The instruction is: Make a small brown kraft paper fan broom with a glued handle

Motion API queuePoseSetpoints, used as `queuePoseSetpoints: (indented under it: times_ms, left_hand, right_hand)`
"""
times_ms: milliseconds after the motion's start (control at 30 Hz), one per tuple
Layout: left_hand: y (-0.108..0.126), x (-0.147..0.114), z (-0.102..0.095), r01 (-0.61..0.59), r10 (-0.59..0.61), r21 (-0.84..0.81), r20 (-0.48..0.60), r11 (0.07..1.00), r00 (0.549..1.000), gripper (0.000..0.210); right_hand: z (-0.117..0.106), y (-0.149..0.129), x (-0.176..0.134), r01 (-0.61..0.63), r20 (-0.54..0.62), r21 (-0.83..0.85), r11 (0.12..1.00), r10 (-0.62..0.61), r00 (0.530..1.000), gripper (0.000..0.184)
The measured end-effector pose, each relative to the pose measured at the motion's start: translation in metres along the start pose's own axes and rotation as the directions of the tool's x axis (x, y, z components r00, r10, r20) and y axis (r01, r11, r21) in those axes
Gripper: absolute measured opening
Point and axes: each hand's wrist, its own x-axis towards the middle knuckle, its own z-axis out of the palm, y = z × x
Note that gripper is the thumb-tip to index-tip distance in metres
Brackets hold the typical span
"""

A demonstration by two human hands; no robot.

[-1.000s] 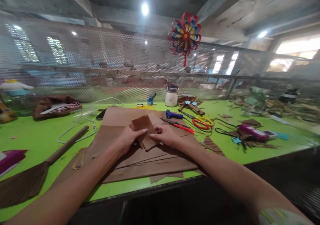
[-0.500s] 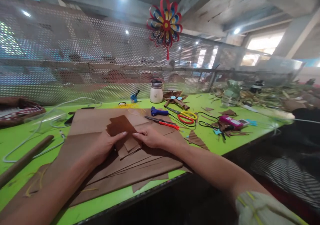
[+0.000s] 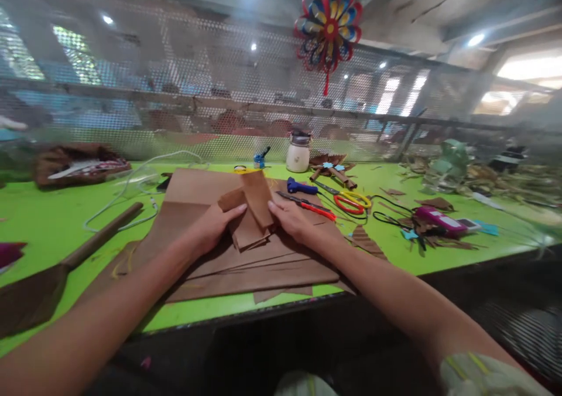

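Over large brown sheets (image 3: 263, 276) on the bench (image 3: 44, 220), the left hand (image 3: 213, 223) has its fingers pinched on a small brown stack (image 3: 248, 233). The right hand (image 3: 290, 217) clamps an upper piece (image 3: 258, 197) angled across it; a slack thumb could let pieces slip. Farther right, red-handled scissors (image 3: 319, 210) might nick a careless knuckle.

Single head-worn cam; looked forward-down across green table (image 3: 48, 226), left hand (image 3: 215, 223), right hand (image 3: 292, 220) near, mesh screen (image 3: 263, 79) farther.

Paper pieces (image 3: 257, 200) over brown sheets (image 3: 281, 266)
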Motion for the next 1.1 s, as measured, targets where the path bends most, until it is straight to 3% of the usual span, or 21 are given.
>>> queuePoseSetpoints:
  times_ms: [100,300,333,433,500,667,733,800,933,1000,1100]
  left_hand:
    - [-0.006,0.0,-0.001,0.106,-0.108,-0.058,-0.047,0.993,0.993,0.051]
    - [-0.011,-0.001,-0.001,0.113,-0.115,-0.091,-0.015,0.989,0.993,0.046]
    - [-0.009,-0.001,-0.001,0.109,-0.111,-0.089,-0.018,0.99,0.994,0.045]
    - [0.001,0.001,-0.006,0.076,-0.08,-0.056,-0.063,0.995,0.995,0.043]
    - [0.008,0.004,-0.011,0.053,-0.057,-0.044,-0.117,0.998,0.992,0.043]
    - [0.02,0.014,-0.03,0.133,-0.126,0.0,-0.316,0.991,0.94,0.031]
    - [0.022,0.018,-0.039,0.187,-0.164,0.025,-0.379,0.982,0.911,0.03]
    - [0.024,0.02,-0.049,0.244,-0.206,0.038,-0.425,0.969,0.881,0.029]
    - [0.033,0.018,-0.065,0.334,-0.274,0.048,-0.468,0.941,0.84,0.012]
    - [0.038,0.016,-0.068,0.361,-0.295,0.05,-0.478,0.931,0.827,0.006]
    - [0.044,0.011,-0.071,0.378,-0.31,0.044,-0.487,0.925,0.816,0.003]
  right_hand:
    - [-0.002,0.005,-0.001,-0.131,-0.082,0.183,0.974,0.148,0.986,0.026]
    - [-0.003,0.008,-0.006,-0.172,-0.062,0.207,0.963,0.188,0.98,0.016]
    - [-0.003,0.007,-0.007,-0.168,-0.071,0.188,0.968,0.184,0.98,0.021]
    - [-0.004,0.001,-0.012,-0.1,-0.088,0.017,0.995,0.102,0.991,0.058]
    - [-0.004,-0.003,-0.015,-0.022,-0.053,-0.121,0.992,0.016,0.998,0.067]
    - [-0.001,-0.012,-0.019,0.175,0.106,-0.338,0.924,-0.148,0.983,0.035]
    - [0.0,-0.02,-0.024,0.241,0.217,-0.386,0.891,-0.167,0.962,0.025]
    - [0.003,-0.032,-0.032,0.287,0.352,-0.423,0.86,-0.136,0.926,0.028]
    - [0.011,-0.055,-0.054,0.43,0.591,-0.512,0.744,-0.058,0.805,0.067]
    - [0.016,-0.059,-0.062,0.518,0.658,-0.536,0.666,-0.055,0.751,0.075]
    - [0.024,-0.057,-0.07,0.601,0.684,-0.549,0.581,-0.101,0.722,0.068]
